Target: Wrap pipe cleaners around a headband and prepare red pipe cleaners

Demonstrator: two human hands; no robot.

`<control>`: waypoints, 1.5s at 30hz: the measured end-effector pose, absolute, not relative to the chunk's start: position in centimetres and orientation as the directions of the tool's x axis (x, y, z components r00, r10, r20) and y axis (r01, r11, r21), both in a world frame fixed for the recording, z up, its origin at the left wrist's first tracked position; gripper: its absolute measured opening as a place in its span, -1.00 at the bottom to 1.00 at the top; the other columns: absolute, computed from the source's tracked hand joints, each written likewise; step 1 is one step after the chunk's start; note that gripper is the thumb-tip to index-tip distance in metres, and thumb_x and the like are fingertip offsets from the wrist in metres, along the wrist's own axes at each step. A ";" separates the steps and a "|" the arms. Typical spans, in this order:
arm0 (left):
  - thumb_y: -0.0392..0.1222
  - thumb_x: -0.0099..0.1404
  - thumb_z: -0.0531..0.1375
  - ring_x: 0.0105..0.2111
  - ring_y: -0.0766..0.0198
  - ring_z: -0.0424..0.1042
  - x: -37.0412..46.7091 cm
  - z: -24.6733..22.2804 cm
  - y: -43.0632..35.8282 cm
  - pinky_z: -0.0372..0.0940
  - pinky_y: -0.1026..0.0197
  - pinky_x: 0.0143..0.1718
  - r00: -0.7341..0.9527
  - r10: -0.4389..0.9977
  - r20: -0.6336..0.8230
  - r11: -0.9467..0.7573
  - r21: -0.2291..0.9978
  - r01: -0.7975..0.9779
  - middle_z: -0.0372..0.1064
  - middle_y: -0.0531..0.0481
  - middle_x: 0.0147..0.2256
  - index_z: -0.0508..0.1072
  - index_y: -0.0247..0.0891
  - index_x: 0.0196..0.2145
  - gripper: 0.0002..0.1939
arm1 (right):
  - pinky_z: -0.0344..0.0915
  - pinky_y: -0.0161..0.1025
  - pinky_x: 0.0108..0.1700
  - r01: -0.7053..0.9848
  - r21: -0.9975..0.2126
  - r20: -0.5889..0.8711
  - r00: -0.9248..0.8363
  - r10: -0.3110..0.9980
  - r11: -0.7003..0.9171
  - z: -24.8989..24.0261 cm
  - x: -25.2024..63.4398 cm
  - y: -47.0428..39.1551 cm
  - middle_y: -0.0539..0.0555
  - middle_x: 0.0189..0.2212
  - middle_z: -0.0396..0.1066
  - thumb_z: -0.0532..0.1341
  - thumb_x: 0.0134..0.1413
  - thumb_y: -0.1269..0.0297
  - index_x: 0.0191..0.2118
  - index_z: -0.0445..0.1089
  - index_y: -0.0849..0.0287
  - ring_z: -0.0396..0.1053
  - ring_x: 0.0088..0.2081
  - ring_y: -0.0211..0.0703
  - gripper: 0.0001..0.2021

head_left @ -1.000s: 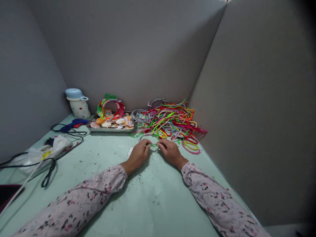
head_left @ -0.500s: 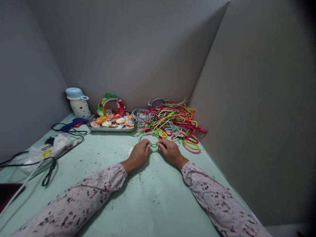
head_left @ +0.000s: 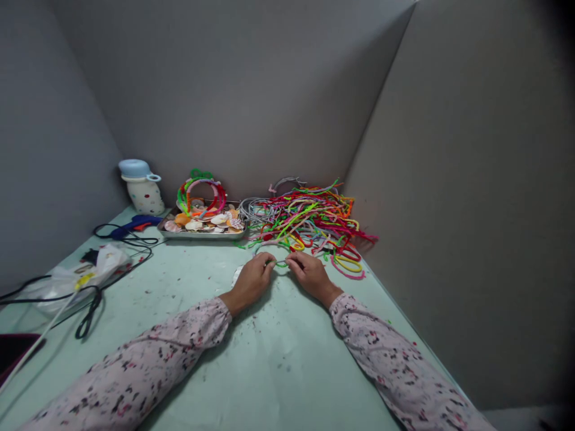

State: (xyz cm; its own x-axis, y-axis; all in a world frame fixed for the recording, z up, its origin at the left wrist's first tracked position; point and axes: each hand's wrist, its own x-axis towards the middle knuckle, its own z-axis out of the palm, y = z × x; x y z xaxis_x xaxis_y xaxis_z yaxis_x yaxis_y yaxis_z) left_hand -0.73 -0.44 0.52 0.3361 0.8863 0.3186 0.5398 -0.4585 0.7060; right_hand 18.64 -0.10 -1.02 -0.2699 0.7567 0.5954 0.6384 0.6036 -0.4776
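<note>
Between both hands is a ring (head_left: 284, 244), partly wrapped in pink, green and red pipe cleaner. My left hand (head_left: 255, 276) pinches its near edge from the left. My right hand (head_left: 311, 275) pinches the same edge a short gap to the right, fingers closed. A bare greyish stretch of the ring spans the gap, with a bit of green pipe cleaner at it. The fingertips hide the rest of the near edge. Just beyond the ring lies a tangled pile of coloured pipe cleaners (head_left: 309, 209).
Grey wire rings (head_left: 258, 209) lie left of the pile. A metal tray (head_left: 202, 236) holds seashells, with finished coloured rings (head_left: 202, 194) standing on them. A bottle (head_left: 146, 194), a blue glue gun (head_left: 135, 224), black cables (head_left: 94, 317) and a plastic bag (head_left: 108, 263) occupy the left side.
The green pipe cleaner between my fingertips has shifted slightly, and more of the grey ring shows in the gap. Both hands stay in place with their grip kept.
</note>
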 end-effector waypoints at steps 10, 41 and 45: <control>-0.26 0.29 -0.03 -0.41 0.22 0.32 -0.7 0.3 -0.2 0.16 0.19 -0.31 0.356 0.871 0.339 -0.489 0.670 0.559 0.32 0.03 -0.48 0.34 -0.24 -0.34 -0.84 | 0.26 -0.31 -0.24 0.636 -0.466 0.594 -0.289 0.750 0.615 -0.9 18.5 -0.2 0.06 -0.34 0.48 0.13 0.22 0.29 -0.24 0.44 0.16 0.40 -0.31 -0.19 -0.85; -0.15 0.32 -0.02 -0.50 0.28 0.28 -0.9 0.4 -0.3 0.15 0.25 -0.41 0.265 0.910 0.319 -0.407 0.810 0.422 0.30 0.09 -0.54 0.36 -0.23 -0.24 -0.81 | 0.27 -0.36 -0.36 0.617 -0.587 0.572 -0.143 0.808 0.524 -0.8 18.7 -0.4 0.01 -0.44 0.49 0.10 0.22 0.23 -0.10 0.45 0.18 0.40 -0.47 -0.26 -0.74; -0.14 0.33 -0.02 -0.50 0.28 0.29 -0.9 0.4 -0.4 0.16 0.25 -0.40 0.258 0.917 0.306 -0.388 0.834 0.392 0.28 0.12 -0.56 0.34 -0.21 -0.16 -0.78 | 0.26 -0.36 -0.37 0.619 -0.591 0.574 -0.127 0.809 0.517 -0.7 18.6 -0.5 0.02 -0.45 0.49 0.11 0.22 0.21 -0.14 0.47 0.19 0.38 -0.49 -0.27 -0.75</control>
State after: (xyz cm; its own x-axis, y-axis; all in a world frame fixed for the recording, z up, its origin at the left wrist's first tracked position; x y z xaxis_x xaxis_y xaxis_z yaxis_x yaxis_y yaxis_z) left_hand -0.93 -0.40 0.38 0.2577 0.9167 0.3055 0.3917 -0.3882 0.8342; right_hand 18.58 -0.54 -0.73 -0.1274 0.8090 0.5738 0.6192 0.5169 -0.5912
